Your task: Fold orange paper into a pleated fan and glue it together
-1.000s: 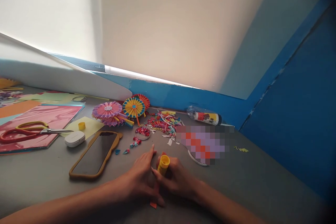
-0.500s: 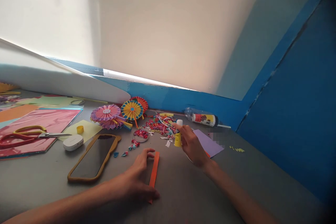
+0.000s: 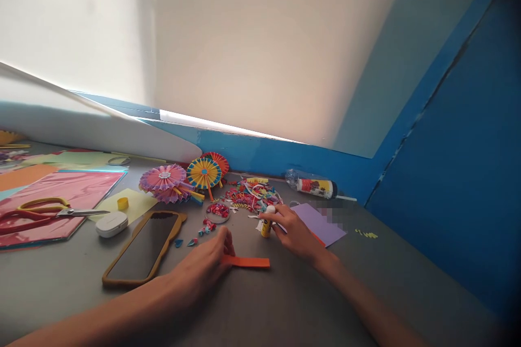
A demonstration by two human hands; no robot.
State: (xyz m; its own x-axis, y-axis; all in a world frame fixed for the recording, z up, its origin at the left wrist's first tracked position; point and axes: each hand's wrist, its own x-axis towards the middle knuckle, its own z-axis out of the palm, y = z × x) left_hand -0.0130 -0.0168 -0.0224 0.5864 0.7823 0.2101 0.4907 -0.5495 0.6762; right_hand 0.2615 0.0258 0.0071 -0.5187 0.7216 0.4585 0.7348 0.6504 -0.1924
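The orange paper strip (image 3: 246, 262), lying near the counter's (image 3: 285, 303) front edge, is pinched by the left hand (image 3: 199, 274), and the glue stick (image 3: 266, 223) is gripped by the right hand (image 3: 295, 233), so the strip could be shifted by a loosened pinch, or the paper scraps (image 3: 252, 196) smeared if the stick is tipped.

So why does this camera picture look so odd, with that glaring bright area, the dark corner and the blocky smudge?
In the head view, bright light washes out the pale panel, and the top right corner fades to dark. A pixelated patch blurs part of the scene beside the purple paper, and the wide lens seems to bend the edges of the blue wall.
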